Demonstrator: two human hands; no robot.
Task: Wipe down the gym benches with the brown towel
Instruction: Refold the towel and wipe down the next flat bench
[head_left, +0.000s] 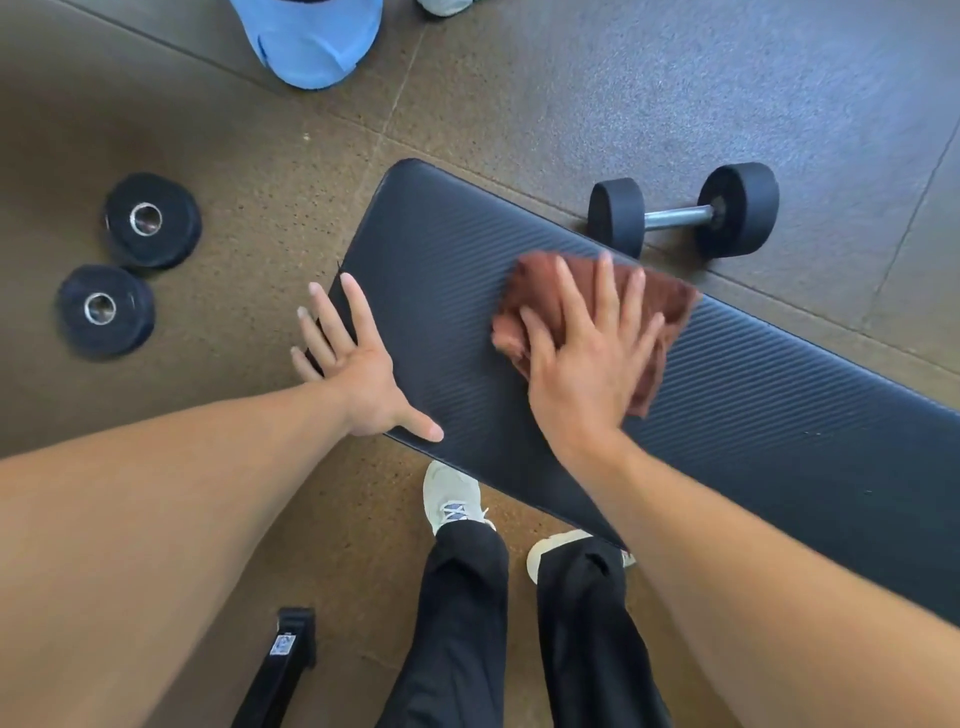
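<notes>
A black padded gym bench (737, 395) with a ribbed surface runs from the centre to the lower right. The brown towel (667, 299) lies bunched on its top near the far edge. My right hand (587, 353) presses flat on the towel with its fingers spread and straight. My left hand (353, 364) rests flat on the bench's left end, fingers straight and reaching over the edge, thumb on the pad.
A black dumbbell (685, 215) lies on the floor just beyond the bench. Two black weight plates (150, 221) (104, 312) lie on the floor at left. Another person's blue-clad leg (311, 36) stands at top. My own feet (452, 499) are below the bench, a black metal bar (283, 670) beside them.
</notes>
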